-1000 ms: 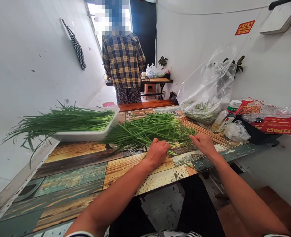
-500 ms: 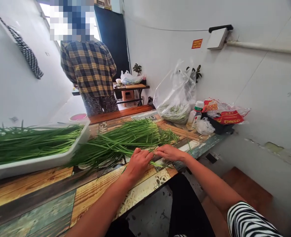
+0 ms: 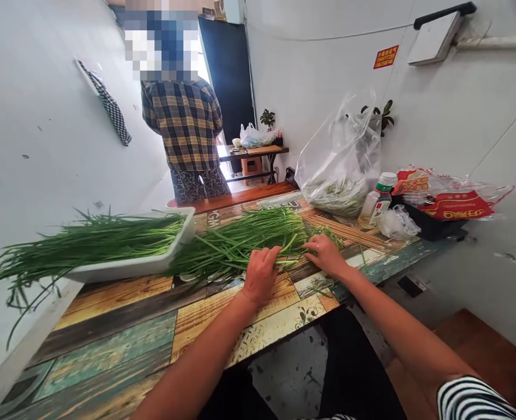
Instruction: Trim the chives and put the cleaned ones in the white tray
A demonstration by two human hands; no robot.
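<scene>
The garlic chives (image 3: 240,242) lying loose on the wooden desk (image 3: 109,326) look light, limp and easily bent, so they seem best gathered mid-stem, where the left grip (image 3: 262,275) and right grip (image 3: 323,256) each close narrowly on a few stems.

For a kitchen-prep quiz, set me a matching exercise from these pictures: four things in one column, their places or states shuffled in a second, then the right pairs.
Things:
1. Loose garlic chives
2. White tray
3. Clear plastic bag
4. Green-capped bottle

Places or states:
A. Beside a black tray
B. Under the left hand and right hand
C. Holding chives that stick out past its end
D. Holding greens, near the wall

Pairs: 1-B, 2-C, 3-D, 4-A
</scene>
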